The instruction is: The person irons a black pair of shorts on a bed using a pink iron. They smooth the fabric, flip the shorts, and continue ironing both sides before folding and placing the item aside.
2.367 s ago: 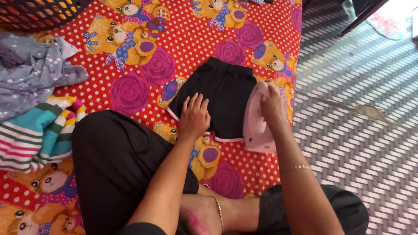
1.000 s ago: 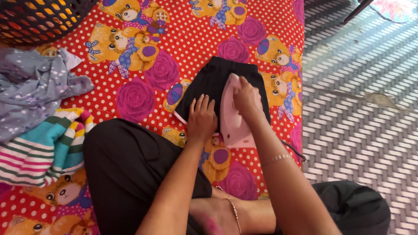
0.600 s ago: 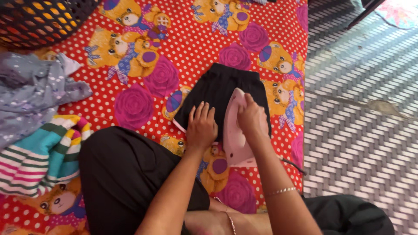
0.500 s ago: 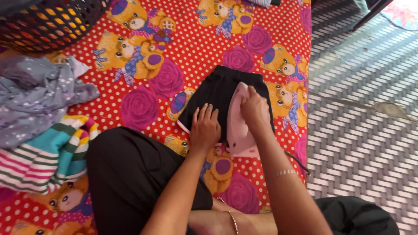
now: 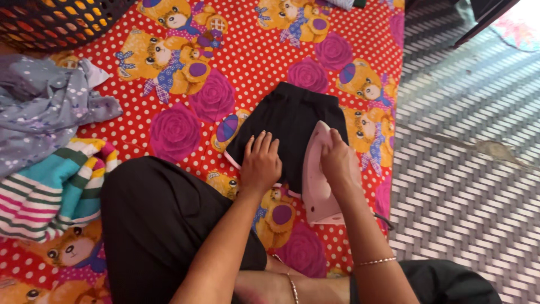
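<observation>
No packages, labels, signs or screens appear anywhere in this view; nothing here carries a printed tag or a display.

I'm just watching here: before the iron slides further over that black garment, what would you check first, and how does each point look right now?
1. Right hand grips the pink iron: ok, fingers wrap its handle.
2. Left hand lies flat on the black garment, holding it down: ok.
3. Left fingers stay apart from the iron: ok, though the gap is narrow.
4. Garment lies smooth ahead of the iron: ok, no big folds show.
5. Iron cord free of snags: cannot tell, only a short piece shows behind the iron.
6. Iron heat: cannot tell.
</observation>
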